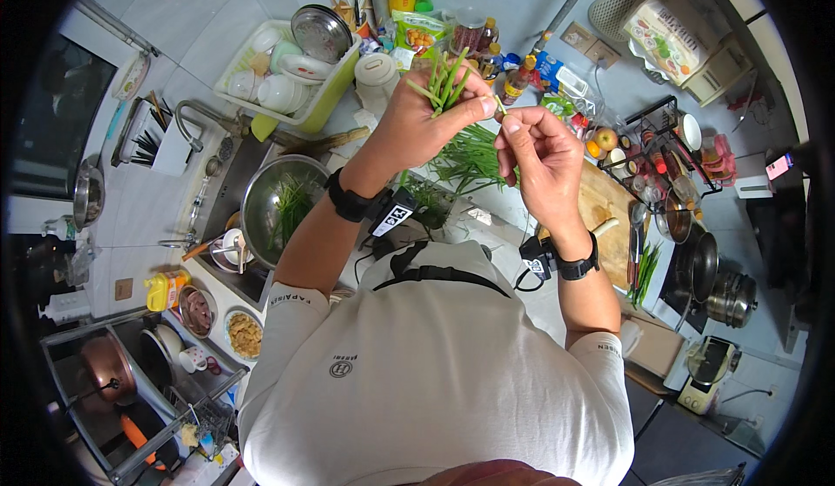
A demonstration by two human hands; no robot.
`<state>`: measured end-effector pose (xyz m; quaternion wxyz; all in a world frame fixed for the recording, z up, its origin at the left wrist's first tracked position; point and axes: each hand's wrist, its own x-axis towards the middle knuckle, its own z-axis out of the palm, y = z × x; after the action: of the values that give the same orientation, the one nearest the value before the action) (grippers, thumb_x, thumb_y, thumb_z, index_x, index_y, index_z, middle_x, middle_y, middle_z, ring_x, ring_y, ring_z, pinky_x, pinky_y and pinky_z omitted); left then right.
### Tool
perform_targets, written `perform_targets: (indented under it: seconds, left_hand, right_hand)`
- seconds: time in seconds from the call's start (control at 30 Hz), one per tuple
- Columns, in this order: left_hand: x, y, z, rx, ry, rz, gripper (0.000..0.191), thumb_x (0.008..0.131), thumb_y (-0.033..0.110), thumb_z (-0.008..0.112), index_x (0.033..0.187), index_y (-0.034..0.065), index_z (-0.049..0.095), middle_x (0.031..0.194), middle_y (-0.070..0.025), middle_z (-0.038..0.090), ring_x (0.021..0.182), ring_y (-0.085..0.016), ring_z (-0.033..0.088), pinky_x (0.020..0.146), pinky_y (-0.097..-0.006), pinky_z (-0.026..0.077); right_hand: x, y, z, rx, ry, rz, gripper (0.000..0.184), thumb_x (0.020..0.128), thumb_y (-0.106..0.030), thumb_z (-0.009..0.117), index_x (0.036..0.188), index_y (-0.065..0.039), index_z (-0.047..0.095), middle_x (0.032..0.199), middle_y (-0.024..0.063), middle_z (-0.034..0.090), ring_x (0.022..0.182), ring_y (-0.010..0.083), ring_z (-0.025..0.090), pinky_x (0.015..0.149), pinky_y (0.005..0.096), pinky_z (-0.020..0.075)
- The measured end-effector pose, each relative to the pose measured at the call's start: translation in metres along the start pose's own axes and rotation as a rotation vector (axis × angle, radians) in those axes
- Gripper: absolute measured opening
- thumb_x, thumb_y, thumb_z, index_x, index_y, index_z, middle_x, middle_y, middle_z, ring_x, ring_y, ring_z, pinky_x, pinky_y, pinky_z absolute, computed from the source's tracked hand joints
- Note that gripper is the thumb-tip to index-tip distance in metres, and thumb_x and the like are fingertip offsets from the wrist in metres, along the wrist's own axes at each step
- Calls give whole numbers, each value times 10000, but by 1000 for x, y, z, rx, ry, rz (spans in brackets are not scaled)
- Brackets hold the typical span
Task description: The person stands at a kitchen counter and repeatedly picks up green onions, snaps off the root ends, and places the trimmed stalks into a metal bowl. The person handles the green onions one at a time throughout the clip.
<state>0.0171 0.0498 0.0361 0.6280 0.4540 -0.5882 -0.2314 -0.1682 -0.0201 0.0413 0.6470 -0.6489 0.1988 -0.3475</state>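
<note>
My left hand is closed around a small bunch of green stalks, their cut-looking ends pointing up past the thumb. Thumb and forefinger of my right hand pinch a thin pale piece of stem, close to the left thumb tip. Below both hands, a pile of long green leafy stalks, like chives, lies on the white counter. Loose greens sit lower, in front of me. A steel bowl left of my forearm contains more greens.
A wooden cutting board lies to the right, with a knife and green stalks beside it. Bottles and packets line the wall. A green dish basket stands behind the sink. A wire rack stands at right.
</note>
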Motion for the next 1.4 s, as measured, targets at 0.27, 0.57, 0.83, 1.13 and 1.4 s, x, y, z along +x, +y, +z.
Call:
perform_targets:
  seconds: [0.27, 0.57, 0.83, 1.13, 1.4]
  left_hand:
    - [-12, -6, -6, 143, 74, -251, 75, 973, 92, 681, 944, 23, 675, 851, 12, 598, 773, -57, 508, 667, -252, 420]
    - [-12, -18, 6, 32, 61, -171, 200, 995, 134, 693, 1159, 28, 735, 858, 46, 633, 734, -34, 524, 670, -237, 437]
    - [14, -33, -3, -86, 177, -358, 210, 991, 241, 711, 982, 47, 790, 627, 60, 540, 537, -31, 467, 506, -231, 340]
    - [42, -67, -36, -454, 401, -334, 145, 1042, 182, 615, 967, 63, 650, 600, 53, 463, 467, -65, 411, 444, -244, 326]
    - [54, -87, -69, -368, 438, -282, 238, 1047, 256, 633, 1048, 24, 685, 575, 42, 443, 460, -91, 404, 456, -261, 331]
  right_hand:
    - [1, 1, -8, 131, -54, 47, 212, 1090, -161, 552, 1079, 30, 643, 785, 46, 659, 552, 82, 563, 481, 231, 440]
    - [15, 17, -14, 271, -185, 148, 250, 1102, -197, 526, 1080, 24, 640, 739, 42, 618, 543, 100, 526, 483, 252, 428]
    - [18, 22, -22, 297, -248, 352, 306, 1087, -227, 555, 1214, 30, 664, 832, 46, 680, 569, 116, 567, 475, 241, 446]
    - [19, 23, -34, 297, -335, 437, 282, 1075, -165, 573, 1242, 33, 681, 861, 65, 724, 657, 119, 656, 558, 243, 531]
    - [13, 26, -30, 235, -354, 461, 299, 1081, -160, 558, 1277, 45, 655, 835, 44, 689, 596, 104, 592, 526, 234, 469]
